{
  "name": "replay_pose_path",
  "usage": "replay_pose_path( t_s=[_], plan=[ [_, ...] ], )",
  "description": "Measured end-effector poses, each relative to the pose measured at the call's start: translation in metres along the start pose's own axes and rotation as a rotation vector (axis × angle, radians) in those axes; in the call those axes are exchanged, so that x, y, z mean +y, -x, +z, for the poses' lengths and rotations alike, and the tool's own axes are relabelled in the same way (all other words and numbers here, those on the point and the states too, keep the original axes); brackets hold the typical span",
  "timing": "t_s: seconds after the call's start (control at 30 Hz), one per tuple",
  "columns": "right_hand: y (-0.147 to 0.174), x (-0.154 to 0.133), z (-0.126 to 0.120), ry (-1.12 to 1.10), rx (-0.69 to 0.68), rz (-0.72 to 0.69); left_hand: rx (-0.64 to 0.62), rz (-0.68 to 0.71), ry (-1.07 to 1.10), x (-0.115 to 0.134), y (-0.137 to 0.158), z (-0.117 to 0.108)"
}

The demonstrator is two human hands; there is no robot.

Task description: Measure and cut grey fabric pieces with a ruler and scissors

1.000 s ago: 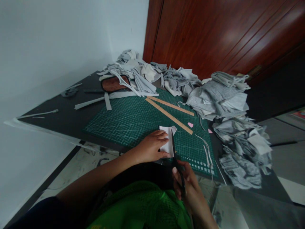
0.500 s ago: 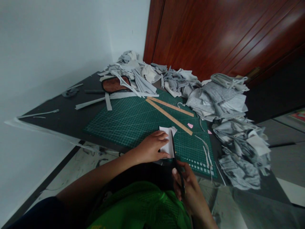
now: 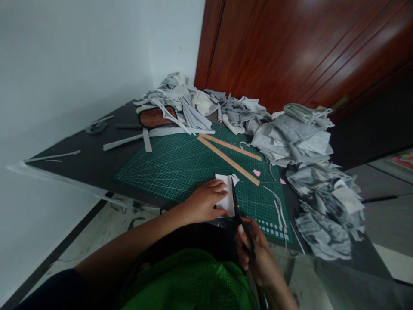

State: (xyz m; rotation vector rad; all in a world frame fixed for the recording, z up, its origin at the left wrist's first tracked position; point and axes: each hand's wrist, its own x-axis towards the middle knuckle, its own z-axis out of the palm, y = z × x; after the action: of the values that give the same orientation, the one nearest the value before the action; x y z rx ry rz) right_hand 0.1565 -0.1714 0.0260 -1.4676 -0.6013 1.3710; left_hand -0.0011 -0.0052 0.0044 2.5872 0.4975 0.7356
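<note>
My left hand (image 3: 206, 200) lies over a small white piece of cloth or paper (image 3: 228, 200) near the front edge of the green cutting mat (image 3: 171, 168). Its fingers are spread on the piece, with the thumb apart from them. My right hand (image 3: 254, 249) is closed around the handles of black scissors (image 3: 236, 202). The blades point away from me along the piece's right side and look nearly closed. A small white scrap (image 3: 235, 178) sits by the blade tips. Whether it is still joined to the piece I cannot tell.
Two wooden rulers (image 3: 230, 160) lie across the mat. Grey and white fabric heaps (image 3: 292, 133) line the back and right of the dark table (image 3: 93, 153). A brown dark-edged pad (image 3: 157, 117) rests at the back left. Thin strips (image 3: 280, 211) and pink scraps (image 3: 257, 172) lie on the right.
My right hand and the scissor handles have shifted slightly right and down. The scrap by the blade tips looks turned a little. My left hand stays on the white piece.
</note>
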Motion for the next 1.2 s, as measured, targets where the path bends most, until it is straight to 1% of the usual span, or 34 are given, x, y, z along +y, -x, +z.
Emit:
replay_pose_path(
  t_s=[0.17, 0.33, 0.6, 0.7, 0.87, 0.97, 1.07, 1.13, 1.2],
  plan=[
    [-0.005, -0.008, 0.003, 0.031, -0.002, -0.011, 0.003, -0.003, 0.016, 0.001, 0.0, -0.002],
    [-0.005, -0.008, 0.005, 0.041, 0.019, -0.046, 0.017, -0.002, 0.037, 0.001, -0.001, -0.002],
    [-0.004, -0.006, 0.003, 0.079, -0.009, -0.061, 0.006, -0.003, 0.007, 0.003, -0.001, -0.003],
    [-0.005, -0.008, 0.004, 0.057, -0.007, -0.054, 0.008, 0.001, 0.014, 0.004, -0.001, -0.005],
    [-0.007, -0.014, 0.003, 0.01, -0.012, 0.007, 0.004, -0.009, 0.021, 0.004, -0.002, -0.005],
    [-0.003, -0.01, -0.006, -0.03, -0.035, 0.027, 0.013, -0.026, -0.02, 0.004, 0.001, -0.001],
    [0.006, 0.003, -0.025, -0.08, -0.058, 0.053, 0.034, -0.066, -0.088, 0.003, 0.004, 0.005],
    [0.013, 0.014, -0.037, -0.13, -0.018, 0.076, 0.035, -0.087, -0.114, 0.002, 0.005, 0.007],
    [0.019, 0.021, -0.046, -0.17, 0.095, 0.047, 0.036, -0.101, -0.118, 0.001, 0.005, 0.007]
  ],
)
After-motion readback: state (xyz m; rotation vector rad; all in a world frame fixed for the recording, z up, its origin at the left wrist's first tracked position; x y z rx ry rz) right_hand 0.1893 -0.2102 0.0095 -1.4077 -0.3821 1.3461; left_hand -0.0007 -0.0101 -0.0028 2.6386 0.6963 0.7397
